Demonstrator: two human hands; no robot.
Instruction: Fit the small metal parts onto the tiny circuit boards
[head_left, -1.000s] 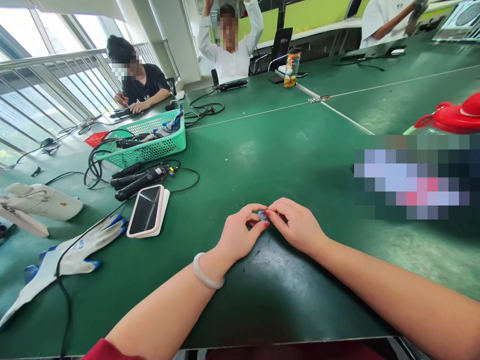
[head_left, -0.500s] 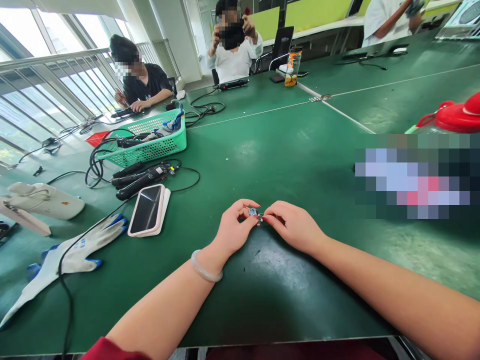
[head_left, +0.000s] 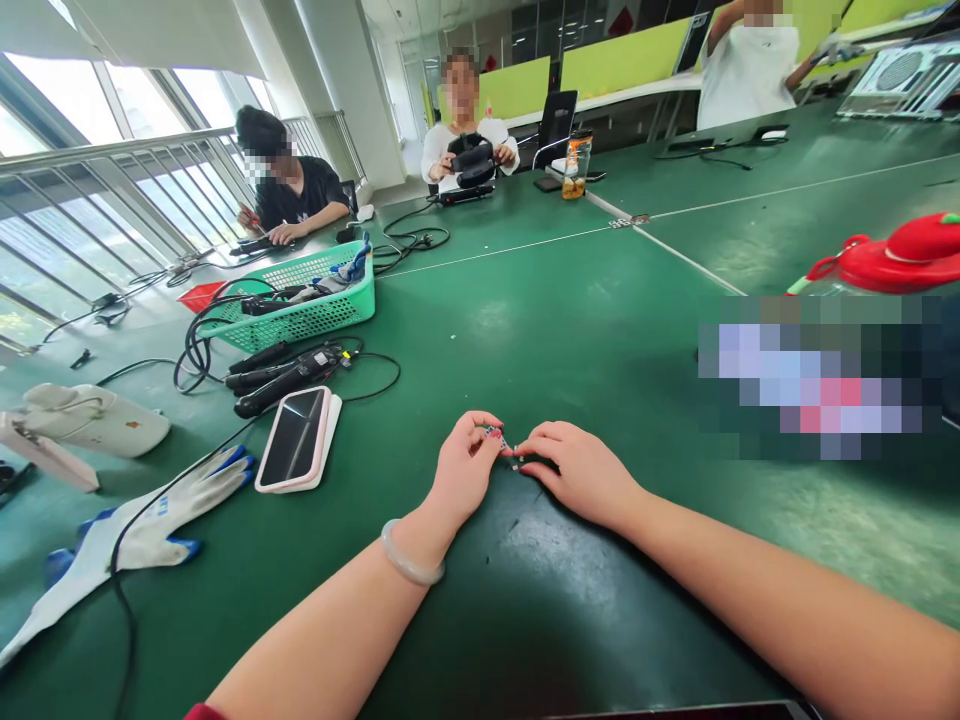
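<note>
My left hand [head_left: 463,470] and my right hand [head_left: 581,468] meet over the green table [head_left: 570,330], a little above its surface. Between their fingertips sits a tiny blue part [head_left: 498,434], pinched by my left thumb and forefinger. My right fingertips touch a small dark piece [head_left: 519,462] right beside it. A pale bangle [head_left: 409,556] circles my left wrist. The part is too small to make out in detail.
A phone in a pink case [head_left: 295,440] lies left of my hands, with a white and blue glove [head_left: 142,515], black cabled tools [head_left: 289,368] and a green basket [head_left: 300,300] beyond. A red-lidded bottle [head_left: 892,255] stands at right. Three people sit at the far side.
My hands have drawn slightly apart and the part has tilted in my left fingers. The view has tipped up a little. The person in white has lowered both arms and holds a dark headset.
</note>
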